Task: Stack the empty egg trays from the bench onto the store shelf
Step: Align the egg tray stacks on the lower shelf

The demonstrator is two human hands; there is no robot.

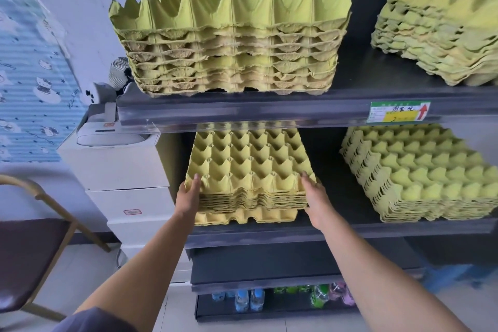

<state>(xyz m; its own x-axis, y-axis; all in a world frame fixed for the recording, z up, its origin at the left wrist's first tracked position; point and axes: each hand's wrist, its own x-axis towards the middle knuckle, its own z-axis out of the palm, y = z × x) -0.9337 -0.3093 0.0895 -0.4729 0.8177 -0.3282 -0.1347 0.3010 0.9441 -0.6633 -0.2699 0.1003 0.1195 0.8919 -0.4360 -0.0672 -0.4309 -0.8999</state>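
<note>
Over at nine o'clock hangs a pale blue cloth printed with cartoon cats (35, 83). Beside it, toward ten o'clock, a small white plastic machine with a slot (107, 127) sits on a stack of plain white cardboard boxes (126, 170), and a bundle of black-and-white striped fabric (120, 67) is tucked behind the machine. At eight o'clock stands a chair with a tan wooden frame and dark seat (27, 250). A green, white and yellow price label with a red arrow (398, 112) shows at two o'clock. Low at six o'clock stand clear plastic water bottles (249, 299), next to a green drink bottle (319, 295). Something blue and blurred (452, 275) lies at four o'clock.
</note>
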